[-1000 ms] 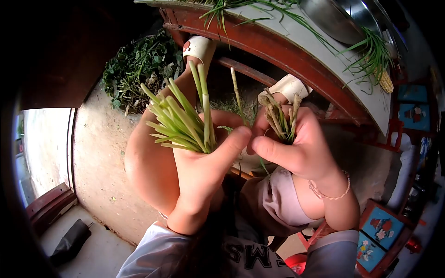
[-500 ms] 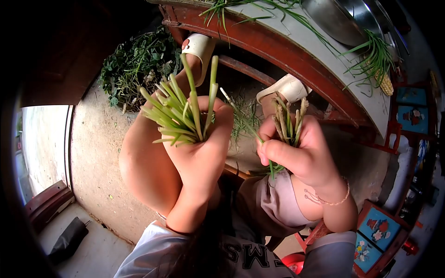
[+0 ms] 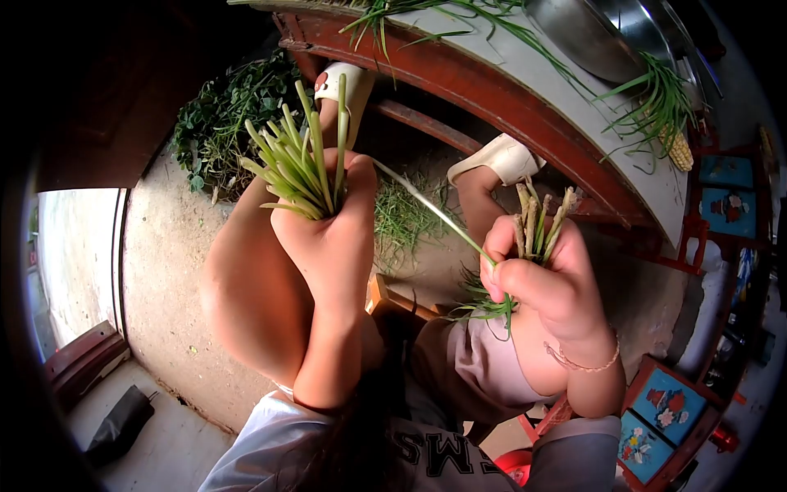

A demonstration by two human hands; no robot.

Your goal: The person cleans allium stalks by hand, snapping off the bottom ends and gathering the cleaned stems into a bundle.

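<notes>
My left hand [image 3: 328,238] is wrapped round a thick bunch of pale green garlic chives [image 3: 299,168], whose clean stem ends stick up. My right hand [image 3: 545,275] holds a smaller bunch of chives [image 3: 537,221] with brown, dirty ends on top. Green leaves [image 3: 484,303] hang below that hand. Between its thumb and forefinger it also pinches a single chive stalk [image 3: 434,209], which stretches slantwise across to my left hand. Whether the left fingers grip the far end is hidden.
A metal bowl [image 3: 582,37], more chives [image 3: 656,98] and a corn cob [image 3: 676,152] are on the table [image 3: 525,57]. Leafy greens [image 3: 217,123] are heaped on the floor, with green scraps [image 3: 410,217] between the feet. A black object [image 3: 121,425] lies at lower left.
My hands have moved apart, the left going left and up, the right slightly right and down. The single stalk now spans the wider gap between them.
</notes>
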